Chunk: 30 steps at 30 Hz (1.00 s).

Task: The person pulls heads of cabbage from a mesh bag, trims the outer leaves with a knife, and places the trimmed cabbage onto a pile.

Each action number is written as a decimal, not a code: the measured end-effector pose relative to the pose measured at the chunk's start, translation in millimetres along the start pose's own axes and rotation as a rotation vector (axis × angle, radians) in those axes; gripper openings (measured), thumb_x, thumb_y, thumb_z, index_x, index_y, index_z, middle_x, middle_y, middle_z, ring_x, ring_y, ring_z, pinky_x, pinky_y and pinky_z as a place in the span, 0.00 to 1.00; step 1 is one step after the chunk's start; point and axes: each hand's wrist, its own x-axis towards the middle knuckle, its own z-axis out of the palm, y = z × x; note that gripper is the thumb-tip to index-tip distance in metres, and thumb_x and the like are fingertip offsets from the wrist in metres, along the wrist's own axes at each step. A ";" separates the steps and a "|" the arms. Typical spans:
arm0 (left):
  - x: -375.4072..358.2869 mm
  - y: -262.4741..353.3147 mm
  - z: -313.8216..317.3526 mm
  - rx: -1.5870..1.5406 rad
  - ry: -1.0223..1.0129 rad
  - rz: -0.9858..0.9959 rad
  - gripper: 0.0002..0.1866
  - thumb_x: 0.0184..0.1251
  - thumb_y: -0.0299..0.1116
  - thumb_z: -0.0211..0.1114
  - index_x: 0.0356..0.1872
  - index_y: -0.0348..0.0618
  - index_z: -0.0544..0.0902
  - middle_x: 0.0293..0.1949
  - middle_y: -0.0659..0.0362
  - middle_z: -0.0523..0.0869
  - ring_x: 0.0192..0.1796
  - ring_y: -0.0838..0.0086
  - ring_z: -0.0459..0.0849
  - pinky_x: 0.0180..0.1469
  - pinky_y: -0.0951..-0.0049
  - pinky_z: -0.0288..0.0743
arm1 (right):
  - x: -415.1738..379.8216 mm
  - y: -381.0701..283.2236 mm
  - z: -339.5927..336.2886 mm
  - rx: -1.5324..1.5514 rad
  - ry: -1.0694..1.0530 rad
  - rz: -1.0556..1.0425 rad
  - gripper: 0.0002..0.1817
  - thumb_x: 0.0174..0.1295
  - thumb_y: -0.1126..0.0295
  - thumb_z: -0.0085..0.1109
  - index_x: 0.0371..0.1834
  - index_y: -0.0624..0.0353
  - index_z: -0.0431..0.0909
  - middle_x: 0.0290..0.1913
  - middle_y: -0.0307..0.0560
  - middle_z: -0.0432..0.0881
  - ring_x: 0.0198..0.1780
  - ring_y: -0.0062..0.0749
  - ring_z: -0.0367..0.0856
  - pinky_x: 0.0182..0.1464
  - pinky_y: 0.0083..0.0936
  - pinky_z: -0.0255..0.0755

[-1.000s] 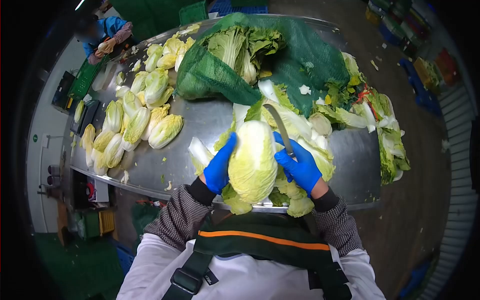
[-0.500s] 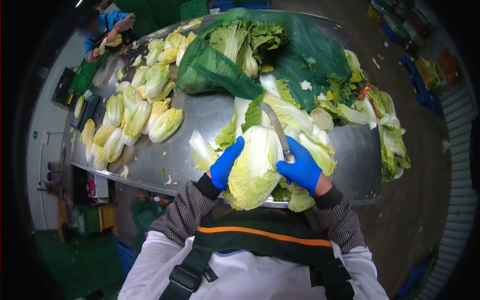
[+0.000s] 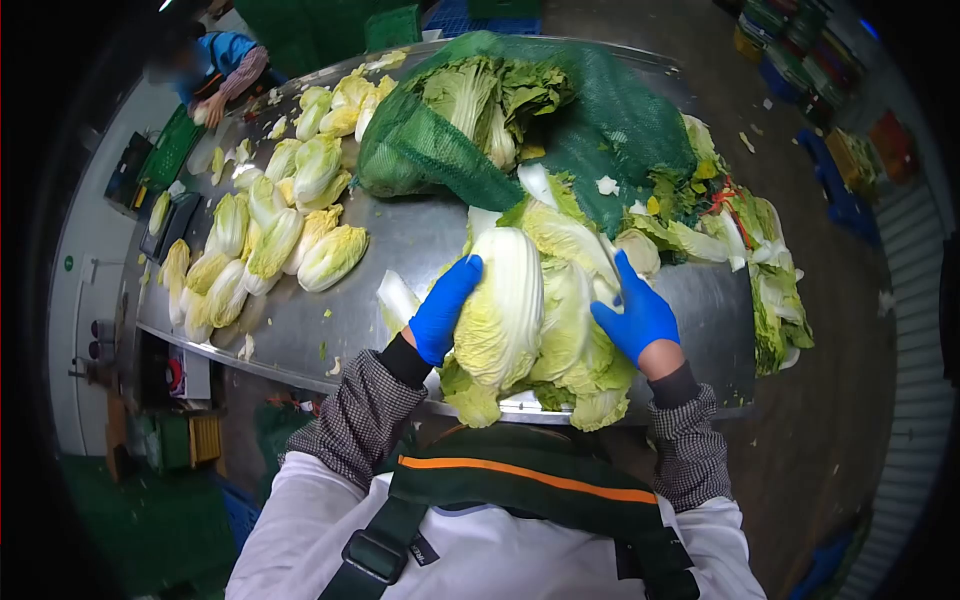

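Observation:
A napa cabbage with a white base and pale yellow-green leaves stands tilted near the table's front edge. My left hand, in a blue glove, grips its left side. To the right, apart from this cabbage, my right hand is closed around a knife. The blade is seen nearly edge-on, and most of the handle is hidden by the glove. Loose cabbage leaves lie under and behind the cabbage, some reaching over the front edge.
Several trimmed cabbages lie on the left of the metal table. A green mesh sack holding cabbage sits at the back. More leaves are heaped at the right end. A co-worker leans over the far left corner.
My right hand and the knife have moved right, away from the cabbage. The cabbage has shifted slightly left with my left hand. The co-worker has bent lower.

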 end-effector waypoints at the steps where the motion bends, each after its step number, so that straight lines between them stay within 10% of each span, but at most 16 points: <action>1: 2.7 -0.4 6.5 0.120 0.014 0.083 0.29 0.71 0.46 0.56 0.65 0.38 0.67 0.59 0.56 0.76 0.60 0.72 0.75 0.63 0.71 0.67 | -2.1 -16.3 -10.5 0.133 -0.018 -0.045 0.39 0.54 0.53 0.65 0.68 0.57 0.63 0.48 0.55 0.80 0.44 0.40 0.82 0.49 0.32 0.74; 14: -3.2 -18.1 21.2 0.969 0.258 0.476 0.32 0.67 0.43 0.62 0.64 0.32 0.66 0.57 0.48 0.77 0.60 0.65 0.75 0.63 0.69 0.66 | -4.8 -69.9 21.7 0.302 0.042 -0.118 0.39 0.50 0.57 0.63 0.67 0.55 0.63 0.42 0.58 0.81 0.40 0.48 0.82 0.45 0.38 0.76; 18: -0.1 -10.8 4.1 0.785 0.030 0.319 0.30 0.71 0.44 0.57 0.65 0.32 0.66 0.57 0.50 0.78 0.59 0.65 0.76 0.61 0.71 0.67 | 6.6 -40.6 22.9 0.438 -0.082 -0.265 0.35 0.51 0.61 0.62 0.65 0.54 0.66 0.33 0.51 0.80 0.31 0.39 0.80 0.36 0.30 0.77; 22: -8.0 -0.2 3.7 0.215 0.008 0.025 0.29 0.74 0.50 0.49 0.65 0.36 0.67 0.59 0.53 0.77 0.58 0.68 0.78 0.61 0.70 0.70 | 5.0 -27.2 -8.4 0.927 -0.422 0.018 0.29 0.54 0.70 0.59 0.62 0.59 0.69 0.28 0.34 0.73 0.25 0.17 0.74 0.18 0.17 0.68; 26: -8.9 14.5 -11.9 -0.186 -0.035 -0.106 0.32 0.74 0.55 0.45 0.67 0.39 0.65 0.60 0.54 0.76 0.57 0.69 0.79 0.62 0.68 0.72 | 38.6 41.0 23.4 0.907 -0.135 -0.054 0.32 0.55 0.61 0.68 0.63 0.58 0.69 0.28 0.34 0.74 0.30 0.16 0.70 0.36 0.16 0.70; 30: -6.9 27.1 -4.4 -0.137 -0.049 -0.014 0.31 0.74 0.54 0.46 0.69 0.43 0.63 0.63 0.54 0.73 0.62 0.68 0.74 0.65 0.66 0.68 | 16.3 -30.3 23.4 0.631 -0.021 -0.124 0.45 0.51 0.55 0.72 0.71 0.55 0.61 0.32 0.38 0.78 0.31 0.15 0.71 0.37 0.19 0.71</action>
